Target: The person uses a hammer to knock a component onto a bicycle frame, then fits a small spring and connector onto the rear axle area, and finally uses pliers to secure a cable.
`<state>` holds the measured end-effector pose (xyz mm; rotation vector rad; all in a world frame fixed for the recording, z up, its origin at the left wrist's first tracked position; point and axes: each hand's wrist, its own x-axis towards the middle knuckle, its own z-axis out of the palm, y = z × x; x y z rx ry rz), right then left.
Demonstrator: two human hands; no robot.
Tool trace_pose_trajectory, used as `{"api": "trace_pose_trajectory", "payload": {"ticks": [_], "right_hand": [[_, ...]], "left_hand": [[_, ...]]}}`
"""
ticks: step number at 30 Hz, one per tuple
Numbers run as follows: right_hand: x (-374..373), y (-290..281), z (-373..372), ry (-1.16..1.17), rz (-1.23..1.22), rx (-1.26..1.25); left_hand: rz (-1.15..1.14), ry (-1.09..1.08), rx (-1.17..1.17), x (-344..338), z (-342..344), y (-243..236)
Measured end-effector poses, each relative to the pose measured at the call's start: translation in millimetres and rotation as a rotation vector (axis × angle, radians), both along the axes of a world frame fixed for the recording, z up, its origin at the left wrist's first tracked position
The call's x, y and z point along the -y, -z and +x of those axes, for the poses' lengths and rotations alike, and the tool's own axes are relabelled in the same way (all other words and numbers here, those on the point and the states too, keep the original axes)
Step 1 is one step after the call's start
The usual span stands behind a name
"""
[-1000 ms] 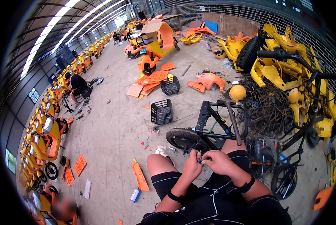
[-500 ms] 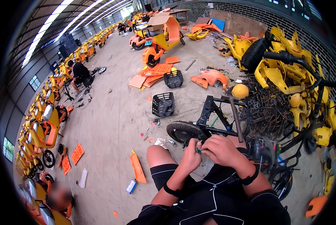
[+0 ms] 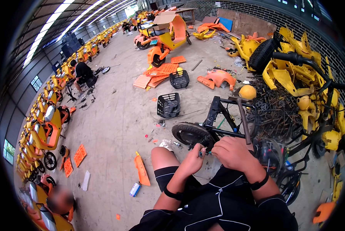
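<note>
My left hand (image 3: 192,161) and my right hand (image 3: 231,154) are close together above my lap. Between their fingertips is a thin green wire (image 3: 208,152), with a pinch on each side of it. Its ends are hidden by my fingers, and its fine detail is too small to make out. Just beyond my hands lies a stripped black scooter frame (image 3: 228,134) with a black-tyred wheel (image 3: 188,134). A hammer (image 3: 244,121) rests across that frame.
Metal parts (image 3: 274,109) and yellow panels (image 3: 282,79) are heaped at right. Black baskets (image 3: 168,106), orange panels (image 3: 159,73) and a can (image 3: 134,189) lie on the floor. Scooters (image 3: 45,133) line the left side; a person (image 3: 83,75) crouches nearby. A handlebar (image 3: 295,58) juts in at right.
My hands have drawn slightly apart, and more of the green wire shows between them. The right hand has shifted a little to the right. The surroundings look the same.
</note>
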<state>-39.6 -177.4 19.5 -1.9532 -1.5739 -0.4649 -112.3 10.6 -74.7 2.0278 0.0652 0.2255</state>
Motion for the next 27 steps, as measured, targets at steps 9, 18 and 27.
{"api": "trace_pose_trajectory", "payload": {"ticks": [9,18,27], "right_hand": [[5.3,7.4,10.8,0.103,0.132,-0.252],[-7.3,10.5,7.2,0.245,0.133,-0.245],[-24.9,-12.7,-1.4,0.044,0.312,-0.44]], "left_hand": [[-0.16,-0.237,0.152,-6.1,14.5,3.5],[-0.197,-0.244,0.173,1.6,15.1,-40.2],[-0.006,-0.259,0.293,14.6,15.7,-56.3]]}}
